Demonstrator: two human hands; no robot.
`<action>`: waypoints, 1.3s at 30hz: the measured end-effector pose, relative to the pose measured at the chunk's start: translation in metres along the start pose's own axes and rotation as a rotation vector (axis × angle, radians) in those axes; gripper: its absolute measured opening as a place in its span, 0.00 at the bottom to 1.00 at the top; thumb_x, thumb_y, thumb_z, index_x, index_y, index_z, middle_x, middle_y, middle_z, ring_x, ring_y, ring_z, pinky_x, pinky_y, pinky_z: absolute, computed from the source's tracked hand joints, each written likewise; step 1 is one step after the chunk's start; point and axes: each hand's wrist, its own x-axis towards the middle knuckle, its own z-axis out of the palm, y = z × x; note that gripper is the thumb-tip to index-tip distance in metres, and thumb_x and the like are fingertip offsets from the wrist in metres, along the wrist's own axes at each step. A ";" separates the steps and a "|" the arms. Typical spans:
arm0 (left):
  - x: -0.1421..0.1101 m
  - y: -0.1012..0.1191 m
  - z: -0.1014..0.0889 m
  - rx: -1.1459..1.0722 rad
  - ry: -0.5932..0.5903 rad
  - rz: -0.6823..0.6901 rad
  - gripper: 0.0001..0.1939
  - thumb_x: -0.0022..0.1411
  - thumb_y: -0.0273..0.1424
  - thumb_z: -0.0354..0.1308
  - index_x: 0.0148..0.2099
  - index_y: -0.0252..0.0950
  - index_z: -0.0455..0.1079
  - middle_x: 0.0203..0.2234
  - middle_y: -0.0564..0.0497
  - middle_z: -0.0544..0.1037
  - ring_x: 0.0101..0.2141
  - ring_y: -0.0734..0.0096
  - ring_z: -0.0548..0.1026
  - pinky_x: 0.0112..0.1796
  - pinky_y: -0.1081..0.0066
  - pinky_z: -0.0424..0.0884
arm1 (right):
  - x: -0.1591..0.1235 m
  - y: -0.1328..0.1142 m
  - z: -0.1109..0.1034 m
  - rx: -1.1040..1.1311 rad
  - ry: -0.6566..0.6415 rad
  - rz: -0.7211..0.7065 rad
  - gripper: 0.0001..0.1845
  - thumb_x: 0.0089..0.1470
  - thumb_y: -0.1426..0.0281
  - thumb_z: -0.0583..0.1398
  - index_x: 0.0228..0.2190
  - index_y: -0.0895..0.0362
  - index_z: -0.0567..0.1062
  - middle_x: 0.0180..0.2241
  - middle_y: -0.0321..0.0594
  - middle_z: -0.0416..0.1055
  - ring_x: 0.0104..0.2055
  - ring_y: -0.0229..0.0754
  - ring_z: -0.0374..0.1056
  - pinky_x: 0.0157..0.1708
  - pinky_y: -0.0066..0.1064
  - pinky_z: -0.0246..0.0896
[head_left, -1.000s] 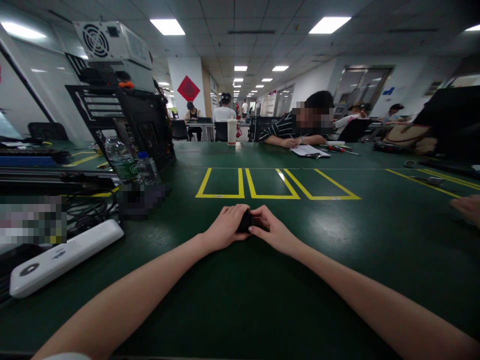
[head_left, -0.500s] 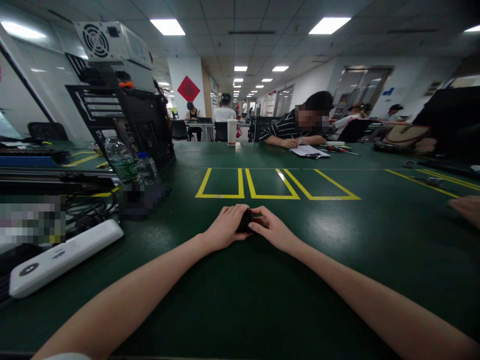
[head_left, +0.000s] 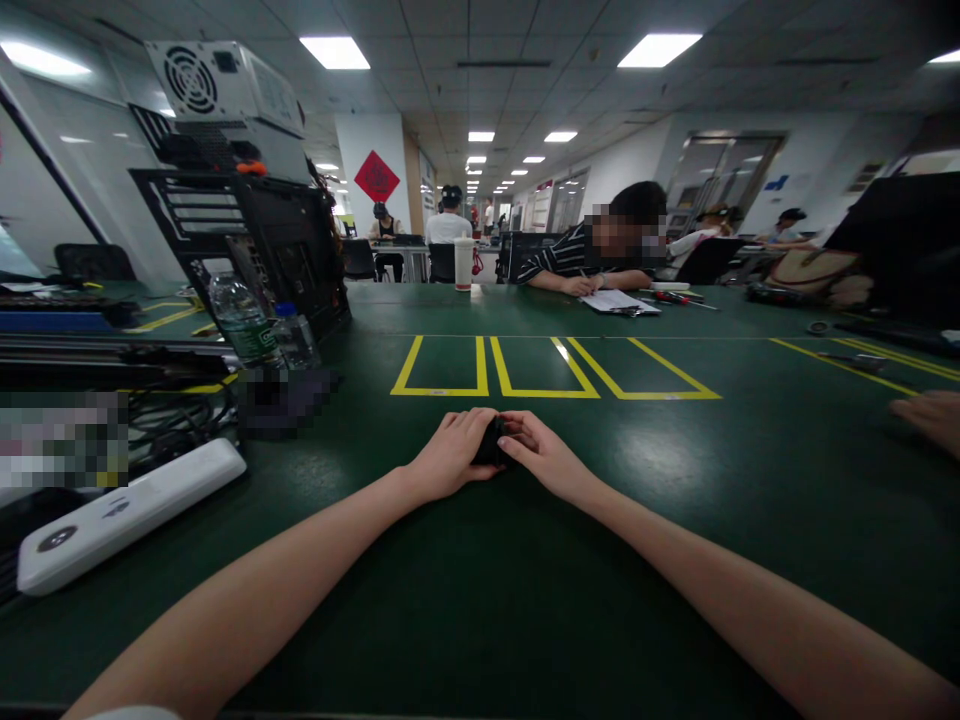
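A small black object (head_left: 490, 446), its kind hard to make out, sits between my two hands just above or on the green table (head_left: 480, 600). My left hand (head_left: 451, 452) is closed around its left side, thumb below and fingers over the top. From the right, my right hand (head_left: 541, 452) presses curled fingers and thumb against the object's right side. Most of the object is hidden by my fingers. Just beyond the hands, yellow tape outlines (head_left: 544, 394) mark the tabletop.
On the left lie a white power strip (head_left: 135, 515) and cables; behind them stand plastic bottles (head_left: 244, 320) and an open computer case (head_left: 289, 250). A person (head_left: 585, 260) writes on a clipboard (head_left: 621, 302) across the table. Another person's hand (head_left: 930, 418) is at the right edge.
My right hand's fingers and thumb have shifted slightly and closed further against the black object. The left hand holds its place.
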 end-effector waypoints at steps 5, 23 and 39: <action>0.000 0.000 0.000 0.010 -0.002 -0.010 0.28 0.48 0.32 0.59 0.50 0.39 0.50 0.46 0.46 0.64 0.46 0.60 0.64 0.45 0.58 0.57 | -0.002 -0.001 -0.001 0.027 -0.061 -0.050 0.13 0.48 0.69 0.56 0.38 0.54 0.62 0.40 0.37 0.63 0.45 0.41 0.62 0.46 0.39 0.59; 0.000 0.000 0.000 0.016 -0.009 -0.019 0.28 0.49 0.33 0.58 0.50 0.38 0.50 0.45 0.46 0.64 0.45 0.60 0.64 0.43 0.60 0.58 | -0.002 -0.003 0.000 0.055 -0.066 -0.021 0.13 0.48 0.69 0.55 0.39 0.54 0.62 0.41 0.37 0.63 0.46 0.41 0.62 0.45 0.40 0.60; 0.000 -0.002 0.003 0.022 0.003 -0.011 0.30 0.48 0.32 0.59 0.51 0.38 0.49 0.45 0.46 0.64 0.45 0.59 0.64 0.44 0.60 0.58 | -0.001 0.001 0.001 0.051 -0.031 -0.021 0.14 0.50 0.69 0.54 0.41 0.54 0.61 0.42 0.40 0.62 0.46 0.42 0.62 0.46 0.40 0.59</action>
